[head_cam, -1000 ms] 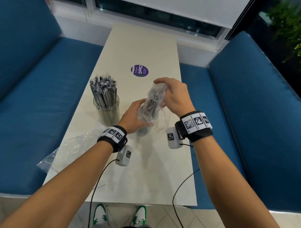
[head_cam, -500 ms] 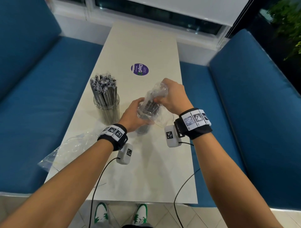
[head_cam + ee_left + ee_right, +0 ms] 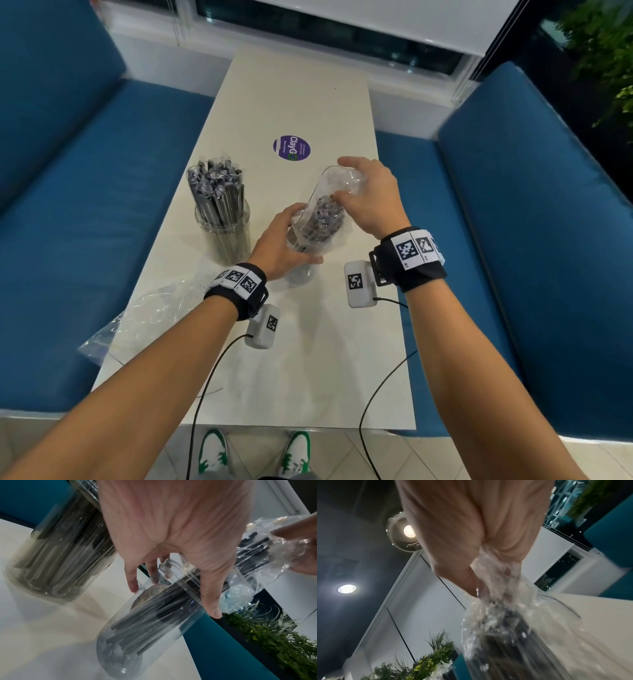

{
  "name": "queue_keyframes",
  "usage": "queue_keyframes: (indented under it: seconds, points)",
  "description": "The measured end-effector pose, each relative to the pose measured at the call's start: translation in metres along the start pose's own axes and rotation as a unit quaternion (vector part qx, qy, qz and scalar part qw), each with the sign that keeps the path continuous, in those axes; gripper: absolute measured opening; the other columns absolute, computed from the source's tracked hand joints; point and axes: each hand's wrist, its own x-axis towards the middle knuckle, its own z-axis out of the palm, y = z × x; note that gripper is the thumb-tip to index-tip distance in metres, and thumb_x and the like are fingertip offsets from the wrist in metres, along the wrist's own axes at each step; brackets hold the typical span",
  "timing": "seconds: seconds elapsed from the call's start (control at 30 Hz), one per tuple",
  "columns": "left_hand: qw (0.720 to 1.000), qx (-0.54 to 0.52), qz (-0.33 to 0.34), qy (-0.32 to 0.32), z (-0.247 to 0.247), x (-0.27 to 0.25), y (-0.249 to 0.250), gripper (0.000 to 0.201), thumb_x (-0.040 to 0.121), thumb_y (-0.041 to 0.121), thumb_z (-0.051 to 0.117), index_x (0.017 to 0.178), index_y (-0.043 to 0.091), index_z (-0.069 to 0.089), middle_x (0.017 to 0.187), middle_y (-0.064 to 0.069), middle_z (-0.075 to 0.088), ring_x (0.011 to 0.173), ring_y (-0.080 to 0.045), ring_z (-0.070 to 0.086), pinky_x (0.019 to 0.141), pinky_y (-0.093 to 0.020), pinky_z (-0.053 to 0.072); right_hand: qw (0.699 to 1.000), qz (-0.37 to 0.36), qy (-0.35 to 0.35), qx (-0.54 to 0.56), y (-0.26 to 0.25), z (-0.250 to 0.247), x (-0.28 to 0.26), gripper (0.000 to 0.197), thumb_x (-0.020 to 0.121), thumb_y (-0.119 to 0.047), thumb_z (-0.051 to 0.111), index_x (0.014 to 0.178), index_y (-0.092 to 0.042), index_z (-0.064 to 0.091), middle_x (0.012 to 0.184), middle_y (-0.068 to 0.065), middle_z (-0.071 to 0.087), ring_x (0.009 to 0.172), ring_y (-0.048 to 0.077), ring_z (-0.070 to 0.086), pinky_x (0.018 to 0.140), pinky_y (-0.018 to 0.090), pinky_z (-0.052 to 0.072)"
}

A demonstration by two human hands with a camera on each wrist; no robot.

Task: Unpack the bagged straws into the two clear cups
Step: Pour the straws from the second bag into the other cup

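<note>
My left hand (image 3: 279,245) wraps round a clear cup (image 3: 301,260) near its rim, and the cup (image 3: 145,622) tilts above the white table (image 3: 301,359). Dark straws (image 3: 137,632) reach down inside it. My right hand (image 3: 368,195) pinches the top of a clear plastic bag (image 3: 329,205) that still covers the straws' upper ends; the bag (image 3: 496,615) bunches under my fingers. A second clear cup (image 3: 222,233), packed with wrapped dark straws (image 3: 215,192), stands upright to the left, also seen as the full cup (image 3: 56,555) in the left wrist view.
An empty crumpled plastic bag (image 3: 144,318) lies at the table's left edge near me. A purple round sticker (image 3: 291,147) marks the table's middle. Blue benches (image 3: 85,222) flank both sides. Cables trail from my wrist cameras over the table's near end.
My right hand has lifted the bag's top upward and slightly away, stretching the bag taller over the straws. The left hand keeps its hold on the cup.
</note>
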Motion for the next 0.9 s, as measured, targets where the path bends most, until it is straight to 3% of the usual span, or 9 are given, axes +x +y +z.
queue_keyframes:
  seconds: [0.13,0.3,0.4,0.47,0.53,0.6,0.7,0.8,0.9]
  points:
    - [1.0,-0.007,-0.021,0.007,-0.001,-0.001,-0.001,0.11,0.06,0.035,0.106,0.147,0.03,0.04,0.147,0.006,0.057,0.137,-0.017,0.056,0.117,-0.042,0.046,0.995,0.006,0.099,0.008,0.004,0.009,-0.004,0.034,0.093,-0.025,0.077,0.125,-0.015,0.072,0.127,0.008,0.068,0.118,0.023,0.062,0.098,0.024,0.043]
    - [1.0,0.01,-0.014,0.0,-0.003,-0.005,0.008,0.081,0.058,0.045,0.102,0.12,0.046,0.05,0.134,0.002,0.062,0.118,-0.018,0.064,0.1,-0.044,0.056,0.997,-0.021,-0.046,-0.05,0.009,0.026,-0.014,0.042,0.1,-0.032,0.067,0.137,-0.015,0.057,0.138,0.012,0.048,0.124,0.032,0.049,0.111,0.042,0.038]
    - [1.0,0.026,-0.007,-0.013,-0.004,-0.004,0.013,0.069,0.064,0.057,0.098,0.121,0.047,0.06,0.125,0.007,0.067,0.11,-0.013,0.069,0.093,-0.045,0.06,0.991,-0.083,-0.097,-0.028,0.01,0.016,-0.018,0.058,0.087,-0.042,0.081,0.136,-0.022,0.056,0.135,0.006,0.054,0.121,0.021,0.053,0.105,0.031,0.04]
    - [0.999,0.038,-0.014,-0.014,-0.004,-0.003,0.01,0.067,0.066,0.065,0.094,0.12,0.039,0.065,0.117,0.01,0.071,0.105,-0.013,0.072,0.089,-0.049,0.062,0.99,-0.116,-0.063,-0.046,0.009,0.016,-0.017,0.051,0.083,-0.029,0.087,0.127,-0.017,0.066,0.123,0.006,0.063,0.11,0.024,0.061,0.095,0.019,0.04]
    - [0.999,0.032,-0.012,-0.011,-0.003,-0.003,0.01,0.062,0.066,0.053,0.099,0.114,0.038,0.064,0.112,0.01,0.072,0.103,-0.013,0.071,0.091,-0.047,0.061,0.992,-0.12,0.011,-0.035,0.005,0.017,-0.012,0.037,0.083,-0.019,0.086,0.116,-0.01,0.073,0.112,0.009,0.066,0.099,0.026,0.063,0.082,0.004,0.034]
    - [1.0,0.013,-0.016,-0.001,-0.005,-0.007,0.015,0.078,0.057,0.061,0.098,0.123,0.041,0.06,0.121,0.011,0.072,0.113,-0.014,0.07,0.1,-0.044,0.058,0.992,-0.114,0.026,-0.04,0.0,0.016,-0.008,0.031,0.085,-0.019,0.084,0.113,-0.008,0.075,0.109,0.01,0.067,0.093,0.021,0.059,0.08,0.005,0.035]
    - [1.0,0.013,-0.013,-0.01,-0.005,-0.009,0.016,0.083,0.059,0.054,0.1,0.129,0.036,0.058,0.131,0.007,0.069,0.122,-0.017,0.066,0.106,-0.045,0.054,0.992,-0.087,0.003,-0.086,-0.002,0.013,-0.004,0.028,0.09,-0.016,0.08,0.117,-0.009,0.076,0.111,0.011,0.067,0.1,0.026,0.061,0.083,0.021,0.039]
    - [0.999,0.033,-0.02,0.002,-0.006,-0.01,0.021,0.088,0.068,0.04,0.101,0.139,0.022,0.053,0.142,-0.001,0.058,0.128,-0.017,0.056,0.11,-0.04,0.048,0.993,-0.08,0.045,-0.067,-0.001,0.008,-0.002,0.033,0.09,-0.003,0.073,0.121,-0.013,0.075,0.112,0.01,0.066,0.103,0.028,0.063,0.084,0.018,0.038]
    - [0.999,0.048,-0.012,-0.002,-0.008,-0.012,0.021,0.091,0.071,0.042,0.099,0.146,0.019,0.052,0.147,-0.001,0.053,0.127,-0.013,0.052,0.113,-0.04,0.046,0.993,-0.083,0.059,-0.066,-0.002,0.004,-0.003,0.034,0.092,-0.004,0.07,0.124,-0.015,0.073,0.113,0.012,0.061,0.098,0.023,0.058,0.077,0.007,0.034]
